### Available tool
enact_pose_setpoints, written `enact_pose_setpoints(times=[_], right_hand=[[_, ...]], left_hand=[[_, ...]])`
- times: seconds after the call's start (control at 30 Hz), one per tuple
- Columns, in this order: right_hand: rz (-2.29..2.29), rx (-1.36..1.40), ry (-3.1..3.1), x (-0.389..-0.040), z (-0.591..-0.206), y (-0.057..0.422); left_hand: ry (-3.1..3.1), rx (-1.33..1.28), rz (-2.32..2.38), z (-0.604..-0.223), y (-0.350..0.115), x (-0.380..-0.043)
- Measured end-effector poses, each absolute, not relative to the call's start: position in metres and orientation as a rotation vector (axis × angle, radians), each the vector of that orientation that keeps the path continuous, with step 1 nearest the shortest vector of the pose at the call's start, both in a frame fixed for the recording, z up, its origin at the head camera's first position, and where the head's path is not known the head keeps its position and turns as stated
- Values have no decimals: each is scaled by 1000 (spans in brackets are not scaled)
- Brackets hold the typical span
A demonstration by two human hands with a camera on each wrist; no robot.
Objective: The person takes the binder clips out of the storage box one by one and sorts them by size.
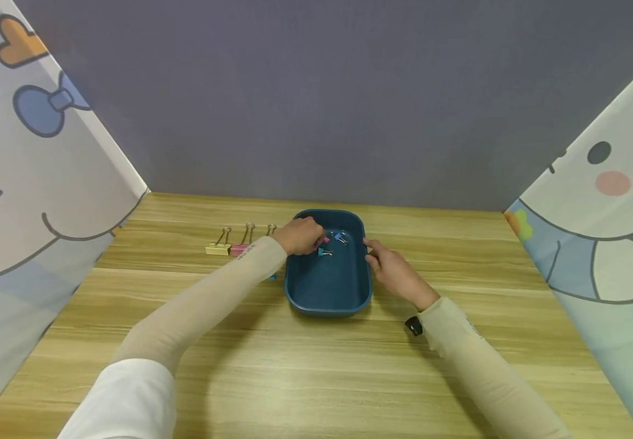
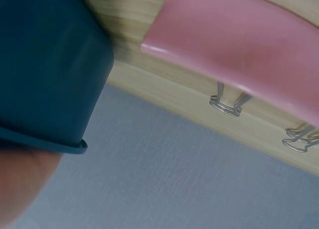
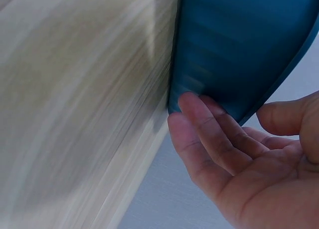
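Note:
A dark blue plastic bin (image 1: pixel 329 292) stands on the table. Reaching over its left rim, my left hand (image 1: pixel 301 236) is bent down inside, its fingertips hidden; a bit of pink shows right beside them, and I cannot tell whether they hold it. Near these fingers lie a small pink binder clip (image 1: pixel 326 239), a blue binder clip (image 1: pixel 341 238) and a teal binder clip (image 1: pixel 324 252). At the bin's right side my right hand (image 1: pixel 396 271) holds the rim, thumb and forefinger at the edge, the other fingers (image 3: pixel 194 109) against the outer wall.
Left of the bin, a large yellow binder clip (image 1: pixel 218 249) and a large pink one (image 2: pixel 244 44) stand with handles up. A third pair of metal handles (image 1: pixel 271 229) and a blue clip (image 1: pixel 272 277) show around the left sleeve. A grey wall (image 1: pixel 327 110) borders the table's back.

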State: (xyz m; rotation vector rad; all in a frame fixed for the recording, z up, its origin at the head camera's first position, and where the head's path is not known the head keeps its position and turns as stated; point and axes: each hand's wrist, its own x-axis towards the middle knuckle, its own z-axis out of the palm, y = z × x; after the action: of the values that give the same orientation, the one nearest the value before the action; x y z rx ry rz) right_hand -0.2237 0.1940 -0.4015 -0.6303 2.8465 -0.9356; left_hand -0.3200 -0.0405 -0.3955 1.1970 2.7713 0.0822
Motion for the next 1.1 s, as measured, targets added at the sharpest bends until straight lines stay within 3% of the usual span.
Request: enact_pose_setpoints(times=[0.8, 1.1], right_hand=[[-947, -610, 2851, -224, -401, 193], [-956, -602, 2843, -224, -402, 194]], left_hand=[[2708, 1221, 120, -402, -33, -328], [2711, 1474, 246, -396, -40, -326]])
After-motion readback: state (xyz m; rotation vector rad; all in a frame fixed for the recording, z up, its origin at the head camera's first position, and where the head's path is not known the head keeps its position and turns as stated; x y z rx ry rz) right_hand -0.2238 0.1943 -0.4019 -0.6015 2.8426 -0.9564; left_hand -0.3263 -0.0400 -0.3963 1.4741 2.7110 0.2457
